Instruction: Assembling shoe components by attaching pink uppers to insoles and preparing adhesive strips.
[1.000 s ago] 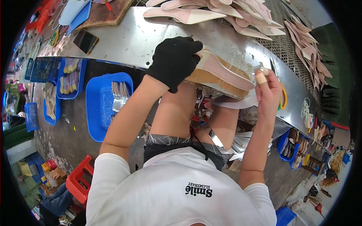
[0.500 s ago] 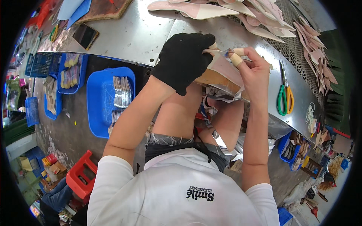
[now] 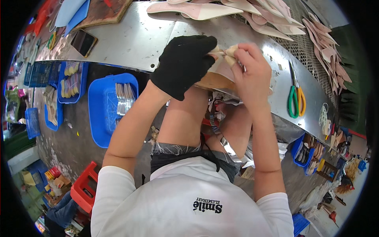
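My left hand, in a black glove with bare fingertips showing, closes on the near-left edge of a pale pink, sole-shaped piece. My right hand is bare, with beige tape round its thumb and finger. Its tips pinch close together, almost touching the left fingertips; what lies between them is too small to make out. Beneath the pale piece a brown, wood-like curved block sticks out over my lap. My right hand and forearm cover part of both.
Pink-and-white insoles are heaped at the far edge of the metal table. Scissors with green and orange handles lie at right, a phone at left. A blue basin holding silvery strips and a red stool stand on the floor.
My right hand has moved left, bringing its taped fingertips up to the left hand's. The small shiny bit seen at its fingertips before is now hidden. The whole view has shifted slightly.
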Demonstrator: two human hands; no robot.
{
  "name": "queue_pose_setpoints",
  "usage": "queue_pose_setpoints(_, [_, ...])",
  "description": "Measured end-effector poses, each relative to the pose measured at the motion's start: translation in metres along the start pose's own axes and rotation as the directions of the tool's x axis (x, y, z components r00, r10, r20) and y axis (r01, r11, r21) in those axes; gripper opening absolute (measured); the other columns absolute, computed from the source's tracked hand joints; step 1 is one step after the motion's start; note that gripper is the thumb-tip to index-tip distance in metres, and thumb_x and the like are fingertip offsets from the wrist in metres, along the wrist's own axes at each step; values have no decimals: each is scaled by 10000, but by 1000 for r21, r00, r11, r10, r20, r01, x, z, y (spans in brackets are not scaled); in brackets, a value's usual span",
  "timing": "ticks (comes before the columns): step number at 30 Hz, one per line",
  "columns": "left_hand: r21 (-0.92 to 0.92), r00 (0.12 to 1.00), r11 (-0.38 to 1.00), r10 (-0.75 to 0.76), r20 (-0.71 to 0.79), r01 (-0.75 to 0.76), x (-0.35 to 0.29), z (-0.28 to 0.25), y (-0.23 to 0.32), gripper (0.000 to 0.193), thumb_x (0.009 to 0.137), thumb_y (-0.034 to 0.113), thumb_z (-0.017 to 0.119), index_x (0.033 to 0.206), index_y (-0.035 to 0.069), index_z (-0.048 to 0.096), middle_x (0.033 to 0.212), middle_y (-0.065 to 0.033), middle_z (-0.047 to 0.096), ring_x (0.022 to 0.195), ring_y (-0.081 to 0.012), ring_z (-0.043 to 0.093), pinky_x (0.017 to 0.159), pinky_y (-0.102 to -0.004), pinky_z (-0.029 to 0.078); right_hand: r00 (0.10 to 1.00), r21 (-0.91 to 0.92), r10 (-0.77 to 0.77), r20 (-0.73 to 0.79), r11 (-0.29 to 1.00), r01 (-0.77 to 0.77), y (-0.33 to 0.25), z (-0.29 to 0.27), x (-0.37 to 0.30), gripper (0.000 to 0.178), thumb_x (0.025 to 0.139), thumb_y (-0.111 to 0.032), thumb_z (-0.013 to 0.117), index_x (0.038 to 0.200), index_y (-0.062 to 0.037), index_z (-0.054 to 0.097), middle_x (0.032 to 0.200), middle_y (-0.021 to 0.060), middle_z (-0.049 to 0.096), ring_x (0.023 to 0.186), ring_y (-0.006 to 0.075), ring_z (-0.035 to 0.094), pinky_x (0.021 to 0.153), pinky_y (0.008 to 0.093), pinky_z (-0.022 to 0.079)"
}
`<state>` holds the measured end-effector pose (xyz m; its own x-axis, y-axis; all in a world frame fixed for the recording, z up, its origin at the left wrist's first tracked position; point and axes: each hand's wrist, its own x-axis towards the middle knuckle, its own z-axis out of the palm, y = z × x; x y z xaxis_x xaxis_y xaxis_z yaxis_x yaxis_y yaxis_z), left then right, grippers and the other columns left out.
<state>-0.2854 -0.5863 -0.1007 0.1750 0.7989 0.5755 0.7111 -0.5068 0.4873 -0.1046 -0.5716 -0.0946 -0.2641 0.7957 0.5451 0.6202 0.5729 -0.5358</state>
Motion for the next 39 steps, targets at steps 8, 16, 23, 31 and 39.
queue_pose_setpoints(8, [-62,995,994,92,40,-89,8,-1,12,306,708,76,660,1012,80,627,1037,-172,617,911,-343,607,774,-388,497,911,52,231,341,963,-263,-1,-18,17,150,743,-86,634,877,-22,658,726,81,619,627,238,570,603,325,444])
queue_pose_setpoints(16, [-3,976,995,100,192,-101,17,-3,18,159,725,30,585,877,64,619,807,-108,561,747,-309,583,640,-368,480,729,256,265,631,816,-519,27,-52,33,92,748,-90,690,800,-20,661,713,-43,559,542,6,415,471,182,310])
queue_pose_setpoints(23, [46,968,976,202,148,-211,16,1,21,145,703,27,591,841,60,625,843,-98,561,811,-286,588,648,-357,492,986,51,-27,166,999,19,20,-36,1,83,706,-2,666,764,11,608,788,21,567,558,94,467,510,229,387])
queue_pose_setpoints(31, [69,940,957,263,218,-283,24,8,26,191,679,41,632,859,103,620,860,-89,499,811,-279,562,618,-364,475,965,-153,96,243,986,-60,9,-28,-3,56,705,-50,616,742,-10,604,778,128,570,769,331,582,674,423,461])
queue_pose_setpoints(39, [59,898,964,219,381,-260,25,25,16,139,716,87,619,853,107,637,927,-121,521,875,-303,561,675,-395,487,942,-176,146,303,980,-95,18,-47,-6,78,712,-61,591,759,-5,617,782,166,600,767,358,588,694,445,462])
